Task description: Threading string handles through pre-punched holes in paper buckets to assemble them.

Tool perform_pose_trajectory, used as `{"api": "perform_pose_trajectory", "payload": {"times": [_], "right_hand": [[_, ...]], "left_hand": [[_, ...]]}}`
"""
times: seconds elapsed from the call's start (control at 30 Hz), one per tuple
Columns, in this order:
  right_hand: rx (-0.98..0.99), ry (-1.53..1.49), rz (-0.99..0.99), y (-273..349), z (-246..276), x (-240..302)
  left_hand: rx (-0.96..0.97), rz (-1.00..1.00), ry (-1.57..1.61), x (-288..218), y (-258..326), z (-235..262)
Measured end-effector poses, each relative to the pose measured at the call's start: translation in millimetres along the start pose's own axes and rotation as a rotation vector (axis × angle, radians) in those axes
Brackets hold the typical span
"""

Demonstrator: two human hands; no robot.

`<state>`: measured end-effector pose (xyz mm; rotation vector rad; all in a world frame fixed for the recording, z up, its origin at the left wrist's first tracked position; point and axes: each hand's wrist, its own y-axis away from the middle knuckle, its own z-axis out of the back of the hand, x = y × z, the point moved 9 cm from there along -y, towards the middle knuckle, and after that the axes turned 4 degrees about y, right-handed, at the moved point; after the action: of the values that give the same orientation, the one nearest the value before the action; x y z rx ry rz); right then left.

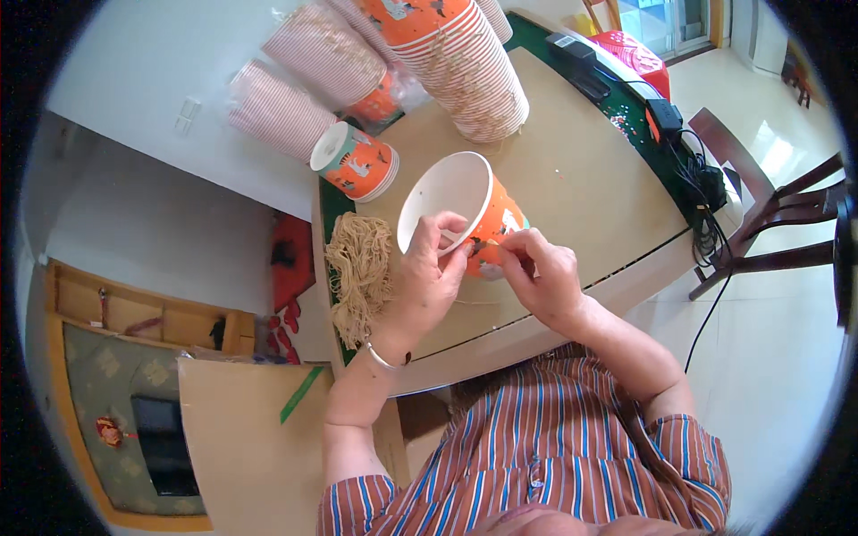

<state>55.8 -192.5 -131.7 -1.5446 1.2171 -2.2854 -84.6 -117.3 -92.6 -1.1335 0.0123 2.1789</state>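
Note:
An orange paper bucket (503,213) with a white inside and printed figures is tipped toward me over the table. My left hand (429,277) grips its near rim, fingers inside and thumb on the outer wall. My right hand (541,272) is closed in a pinch against the bucket's printed side; what lies between its fingertips is too small to make out. Left of my left wrist lies a bundle of beige strings (359,268). A short stack of orange and green paper buckets (365,165) lies tilted beyond it.
Tall nested stacks of paper buckets (469,85) with strings hanging on them stand at the far side, some in clear plastic (326,54). Black adapters and cables (702,192) run along the table's right edge. A dark wooden chair (778,214) stands to the right.

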Motion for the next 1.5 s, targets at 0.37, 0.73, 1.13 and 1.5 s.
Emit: {"api": "perform_pose_trajectory", "payload": {"times": [0.37,0.73,1.13,1.5], "right_hand": [[0.055,-0.114,-0.192,16.5,4.7,-26.1],[0.091,0.019,0.065,16.3,5.9,8.3],[0.119,-0.012,0.038,17.9,3.1,6.9],[0.137,-0.076,-0.111,19.3,-1.4,-11.3]], "left_hand": [[-0.048,-0.384,-0.337,-22.2,1.8,-23.1],[0.044,-0.362,-0.219,-44.4,9.5,-22.3],[0.206,-0.050,0.073,-10.6,12.7,-30.9],[0.202,-0.145,-0.079,-16.3,9.5,-32.6]]}}
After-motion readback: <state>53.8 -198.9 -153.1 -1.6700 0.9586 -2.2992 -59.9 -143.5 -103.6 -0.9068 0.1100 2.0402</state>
